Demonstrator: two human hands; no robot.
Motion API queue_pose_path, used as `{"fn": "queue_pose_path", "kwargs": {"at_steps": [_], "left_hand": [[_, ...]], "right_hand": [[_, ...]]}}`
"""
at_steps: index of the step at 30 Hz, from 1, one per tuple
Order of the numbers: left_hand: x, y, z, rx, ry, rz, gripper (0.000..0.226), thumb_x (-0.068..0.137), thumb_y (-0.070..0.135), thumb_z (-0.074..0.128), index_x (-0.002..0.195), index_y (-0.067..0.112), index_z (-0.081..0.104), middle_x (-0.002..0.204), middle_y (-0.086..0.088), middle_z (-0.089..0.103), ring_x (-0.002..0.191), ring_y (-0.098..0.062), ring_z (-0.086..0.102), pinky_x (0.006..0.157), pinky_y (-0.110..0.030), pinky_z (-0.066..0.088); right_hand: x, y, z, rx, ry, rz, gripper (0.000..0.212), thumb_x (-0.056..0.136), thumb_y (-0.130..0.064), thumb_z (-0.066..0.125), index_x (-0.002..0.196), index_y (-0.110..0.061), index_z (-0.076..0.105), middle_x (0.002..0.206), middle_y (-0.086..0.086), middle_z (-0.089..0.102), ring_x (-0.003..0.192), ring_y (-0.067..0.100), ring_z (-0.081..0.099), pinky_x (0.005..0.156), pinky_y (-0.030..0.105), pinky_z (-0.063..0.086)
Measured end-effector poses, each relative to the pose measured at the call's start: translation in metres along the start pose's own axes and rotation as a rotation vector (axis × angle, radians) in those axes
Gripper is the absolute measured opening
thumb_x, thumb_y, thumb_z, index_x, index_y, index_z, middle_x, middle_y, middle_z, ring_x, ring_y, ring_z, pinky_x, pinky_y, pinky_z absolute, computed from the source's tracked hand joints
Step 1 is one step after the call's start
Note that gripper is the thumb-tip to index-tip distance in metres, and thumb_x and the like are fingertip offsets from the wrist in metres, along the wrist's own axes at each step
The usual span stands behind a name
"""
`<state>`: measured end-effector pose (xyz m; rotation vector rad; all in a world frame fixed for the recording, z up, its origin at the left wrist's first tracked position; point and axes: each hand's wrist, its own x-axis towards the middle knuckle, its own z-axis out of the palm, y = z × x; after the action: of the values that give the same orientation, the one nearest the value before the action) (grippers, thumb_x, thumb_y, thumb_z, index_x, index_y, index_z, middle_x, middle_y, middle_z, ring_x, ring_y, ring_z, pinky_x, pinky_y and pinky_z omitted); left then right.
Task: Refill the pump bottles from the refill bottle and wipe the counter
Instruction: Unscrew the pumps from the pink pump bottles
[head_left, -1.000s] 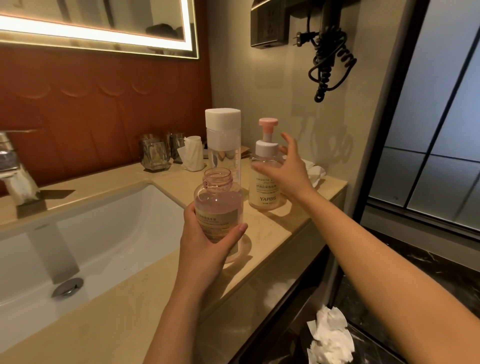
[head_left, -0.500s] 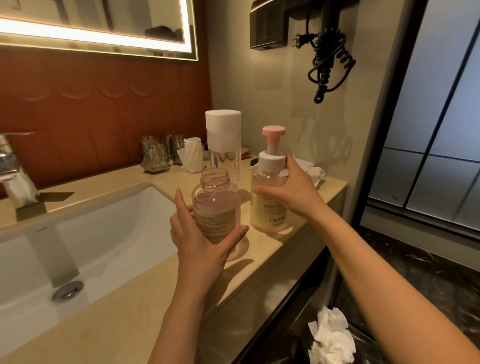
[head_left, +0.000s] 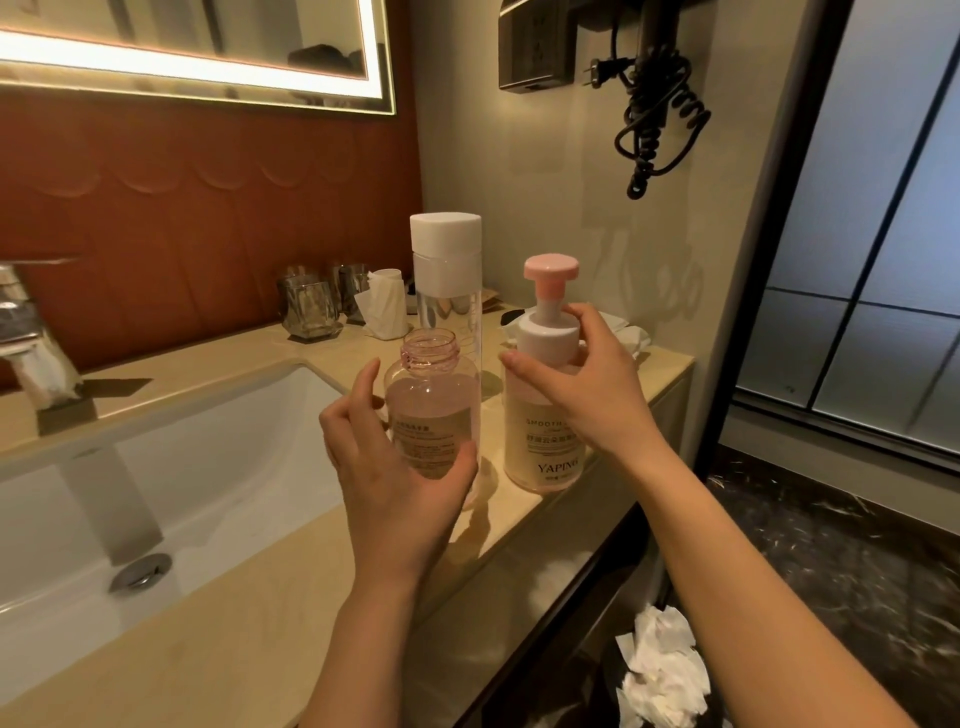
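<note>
A: Fingers of the right hand are wrapped round the white collar of the pump bottle, thumb on the near side. Firm grasp. The bottle stands upright on the worktop, close to its front edge.

B: And the left hand?

A: Cupped round the open pink bottle, thumb across the label, fingers curled at the far side. Whether the index finger touches, I cannot tell. No cap on it, and liquid up to the shoulder. The palm hides its base.

B: Step in hand?

A: My reading: opening the pump bottle for refilling. No pouring yet. I cannot say which vessel is the refill, the pink one or the tall clear bottle with the white cap just behind it.

B: What does the next move call for?

A: Likely a twist of the collar with the body steadied, so the left hand may need to change bottles. Then a straight lift, since a dip tube probably hangs below the pump.

B: Room?

A: Tight sideways: the two front bottles stand just beside each other, with the tall one close behind. The sink is to the left. The worktop drops off to the floor at the front and right. Crumpled tissues lie behind the pump bottle. Overhead looks free, and the coiled cord hangs well apart on the wall.
</note>
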<state>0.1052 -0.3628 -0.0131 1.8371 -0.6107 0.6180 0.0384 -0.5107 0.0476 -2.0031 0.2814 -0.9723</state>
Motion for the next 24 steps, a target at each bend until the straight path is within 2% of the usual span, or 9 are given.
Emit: {"fn": "queue_pose_path", "kwargs": {"at_steps": [3, 6, 8, 11, 16, 18, 20, 22, 24], "left_hand": [[0.001, -0.003, 0.002, -0.006, -0.027, -0.067, 0.099, 0.063, 0.024, 0.085, 0.141, 0.026, 0.024, 0.122, 0.005, 0.032, 0.107, -0.017, 0.044, 0.084, -0.027, 0.048], [0.003, -0.004, 0.004, -0.090, -0.094, -0.183, 0.089, 0.069, 0.021, 0.081, 0.139, 0.027, 0.026, 0.114, 0.009, 0.038, 0.097, -0.008, 0.046, 0.070, -0.010, 0.039], [0.003, -0.006, 0.006, -0.102, -0.148, -0.204, 0.075, 0.073, 0.017, 0.079, 0.129, 0.031, 0.031, 0.110, 0.009, 0.045, 0.093, -0.008, 0.051, 0.068, -0.009, 0.038], [0.002, -0.008, 0.008, -0.102, -0.235, -0.189, 0.061, 0.079, 0.013, 0.073, 0.115, 0.035, 0.030, 0.110, 0.010, 0.050, 0.097, -0.008, 0.054, 0.077, -0.016, 0.044], [0.001, -0.008, 0.005, -0.193, -0.432, -0.172, 0.064, 0.086, 0.024, 0.064, 0.137, 0.035, 0.026, 0.137, 0.011, 0.046, 0.120, -0.006, 0.045, 0.095, -0.021, 0.032], [0.001, -0.005, 0.003, -0.259, -0.461, -0.156, 0.067, 0.086, 0.041, 0.062, 0.141, 0.038, 0.022, 0.140, 0.014, 0.043, 0.126, -0.005, 0.040, 0.097, -0.018, 0.028], [-0.001, 0.000, 0.002, -0.317, -0.443, -0.139, 0.074, 0.076, 0.062, 0.058, 0.139, 0.043, 0.023, 0.132, 0.023, 0.043, 0.122, 0.004, 0.040, 0.092, -0.009, 0.028], [-0.002, 0.004, 0.000, -0.326, -0.388, -0.108, 0.082, 0.063, 0.073, 0.055, 0.136, 0.049, 0.023, 0.126, 0.032, 0.039, 0.117, 0.013, 0.039, 0.086, -0.006, 0.029], [-0.003, 0.005, -0.002, -0.307, -0.327, -0.055, 0.088, 0.060, 0.071, 0.059, 0.137, 0.047, 0.024, 0.129, 0.030, 0.041, 0.119, 0.012, 0.040, 0.089, -0.008, 0.032]], "right_hand": [[0.002, 0.002, 0.002, 0.011, 0.024, 0.008, 0.050, 0.075, -0.039, 0.074, 0.116, -0.023, 0.049, 0.111, -0.007, 0.060, 0.101, 0.014, 0.058, 0.086, 0.035, 0.050], [0.003, 0.006, 0.003, 0.029, 0.035, 0.030, 0.050, 0.076, -0.039, 0.072, 0.118, -0.023, 0.049, 0.113, -0.006, 0.060, 0.103, 0.014, 0.058, 0.089, 0.040, 0.051], [0.003, 0.006, 0.003, 0.043, 0.035, 0.033, 0.050, 0.077, -0.039, 0.072, 0.118, -0.022, 0.050, 0.114, -0.005, 0.061, 0.103, 0.015, 0.059, 0.089, 0.040, 0.051], [0.003, 0.006, 0.002, 0.053, 0.025, 0.039, 0.048, 0.078, -0.038, 0.071, 0.118, -0.023, 0.050, 0.113, -0.006, 0.061, 0.103, 0.014, 0.059, 0.090, 0.041, 0.051], [-0.002, 0.005, 0.008, -0.028, 0.093, -0.018, 0.063, 0.070, -0.065, 0.057, 0.116, -0.023, 0.050, 0.112, -0.005, 0.058, 0.098, 0.013, 0.058, 0.085, 0.043, 0.052], [-0.006, 0.002, 0.012, -0.053, 0.118, -0.050, 0.069, 0.066, -0.071, 0.053, 0.115, -0.022, 0.050, 0.113, -0.003, 0.054, 0.096, 0.012, 0.057, 0.083, 0.041, 0.052], [-0.009, -0.001, 0.017, -0.053, 0.123, -0.064, 0.069, 0.066, -0.071, 0.054, 0.112, -0.021, 0.049, 0.111, -0.002, 0.051, 0.096, 0.012, 0.056, 0.081, 0.038, 0.053], [-0.014, -0.005, 0.024, -0.068, 0.117, -0.084, 0.063, 0.067, -0.069, 0.056, 0.108, -0.021, 0.048, 0.107, -0.003, 0.052, 0.094, 0.010, 0.055, 0.079, 0.023, 0.051], [-0.020, -0.012, 0.030, -0.122, 0.105, -0.109, 0.054, 0.072, -0.061, 0.060, 0.106, -0.021, 0.048, 0.102, -0.006, 0.054, 0.088, 0.002, 0.053, 0.071, 0.008, 0.042]]}}
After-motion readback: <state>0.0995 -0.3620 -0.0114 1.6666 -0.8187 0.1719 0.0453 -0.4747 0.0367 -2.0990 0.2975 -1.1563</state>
